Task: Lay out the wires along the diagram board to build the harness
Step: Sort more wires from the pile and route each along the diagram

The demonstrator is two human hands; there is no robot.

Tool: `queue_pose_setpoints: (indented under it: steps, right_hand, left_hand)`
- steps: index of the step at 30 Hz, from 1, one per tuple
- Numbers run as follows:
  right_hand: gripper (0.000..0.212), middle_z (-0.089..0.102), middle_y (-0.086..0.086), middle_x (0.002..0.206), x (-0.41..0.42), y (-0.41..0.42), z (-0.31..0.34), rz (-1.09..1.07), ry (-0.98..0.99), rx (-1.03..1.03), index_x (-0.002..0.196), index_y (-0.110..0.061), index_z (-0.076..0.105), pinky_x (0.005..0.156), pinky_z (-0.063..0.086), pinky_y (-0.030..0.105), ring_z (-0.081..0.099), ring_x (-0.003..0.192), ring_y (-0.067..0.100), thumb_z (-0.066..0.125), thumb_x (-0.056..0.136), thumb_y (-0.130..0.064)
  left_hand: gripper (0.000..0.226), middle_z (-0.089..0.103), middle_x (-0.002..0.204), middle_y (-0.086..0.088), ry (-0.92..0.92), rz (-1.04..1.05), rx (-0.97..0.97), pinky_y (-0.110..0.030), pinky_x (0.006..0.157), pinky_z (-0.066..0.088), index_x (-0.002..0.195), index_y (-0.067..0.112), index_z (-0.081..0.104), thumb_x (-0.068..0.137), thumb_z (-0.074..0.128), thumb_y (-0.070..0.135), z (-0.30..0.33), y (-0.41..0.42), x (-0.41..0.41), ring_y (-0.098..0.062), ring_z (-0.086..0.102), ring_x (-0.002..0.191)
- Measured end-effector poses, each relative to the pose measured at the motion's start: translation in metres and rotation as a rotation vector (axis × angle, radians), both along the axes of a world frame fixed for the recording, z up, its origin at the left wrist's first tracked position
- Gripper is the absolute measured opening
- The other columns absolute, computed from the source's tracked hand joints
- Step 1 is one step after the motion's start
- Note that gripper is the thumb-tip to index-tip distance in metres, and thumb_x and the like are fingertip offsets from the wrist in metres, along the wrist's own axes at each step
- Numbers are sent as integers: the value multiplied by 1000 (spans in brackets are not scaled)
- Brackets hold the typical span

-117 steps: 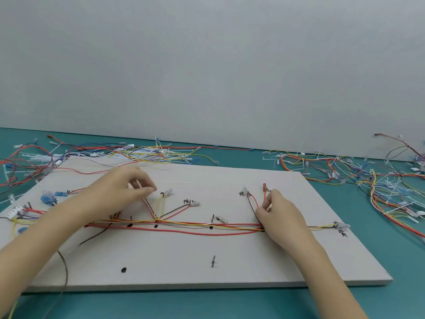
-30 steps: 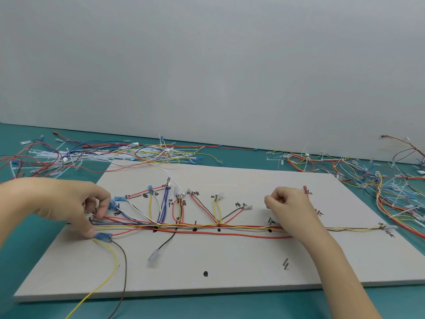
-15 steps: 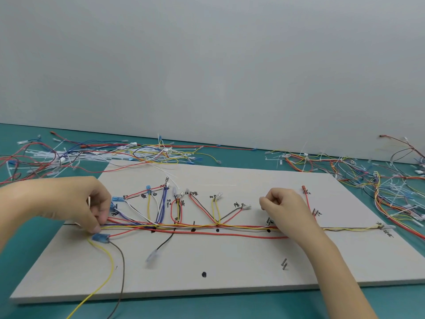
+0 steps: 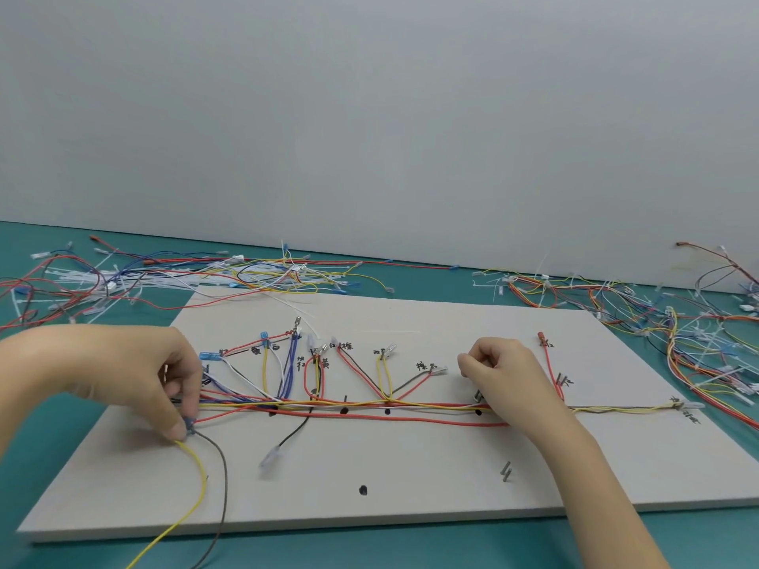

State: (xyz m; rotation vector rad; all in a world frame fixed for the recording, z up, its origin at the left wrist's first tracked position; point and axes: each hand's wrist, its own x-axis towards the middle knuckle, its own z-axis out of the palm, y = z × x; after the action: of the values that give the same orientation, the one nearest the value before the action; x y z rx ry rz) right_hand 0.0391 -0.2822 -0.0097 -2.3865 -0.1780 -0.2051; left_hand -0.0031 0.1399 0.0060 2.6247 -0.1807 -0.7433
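Since half a second ago the left hand (image 4: pixel 135 384) has dipped a little toward the near edge of the diagram board (image 4: pixel 410 486), and its fingertips now cover the blue terminal (image 4: pixel 189 425) that lay bare just below them; the right hand (image 4: pixel 505 375) has barely shifted.

The step in hand looks like seating the left end of the wire bundle (image 4: pixel 369 406), which runs across the middle of the board between the two hands. To do it well, the terminal should be drawn to its marked spot while the far end stays anchored, keeping the run taut and straight along the pegs without dragging the finished branch ends off their labels. The yellow wire (image 4: pixel 197 478) and brown wire (image 4: pixel 224 486) trail off the near edge over the counter (image 4: pixel 61 425) and could snag.

The left hand's thumb and fingers pinch the blue terminal at the board's left side. The right hand is curled over the bundle, knuckles up; whether it grips a wire or only presses down, I cannot tell.
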Motion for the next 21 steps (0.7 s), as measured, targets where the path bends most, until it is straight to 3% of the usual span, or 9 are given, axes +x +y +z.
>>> queue_pose_setpoints:
  steps: [4,7,15,21]
  right_hand:
    - [23,45,-6,51,-2,0,1,5,3,1,67,-8,60,51,31,25,37,49,10,57,86,-19]
    - [23,45,-6,51,-3,0,1,10,5,1,67,-7,60,51,31,25,38,50,11,57,86,-19]
    - [23,49,-4,54,-3,1,1,14,9,-5,67,-7,61,52,33,25,42,52,14,57,86,-20]
    - [23,49,-5,53,-4,2,1,6,12,-13,67,-9,60,51,33,23,42,51,12,57,86,-20]
  left_hand:
    - [49,61,71,24,12,-23,-6,-16,57,46,84,49,70,39,90,56,1,5,-3,1,54,56]
    - [43,54,68,27,16,-37,66,-16,57,44,84,52,68,45,81,39,-1,4,-4,1,50,54]
    - [51,51,58,24,-26,50,91,-20,58,39,74,46,66,33,82,71,5,-23,-9,0,47,51]
    - [61,48,62,22,-89,-10,58,-24,59,39,76,45,60,30,78,82,9,-43,-17,-3,45,55]
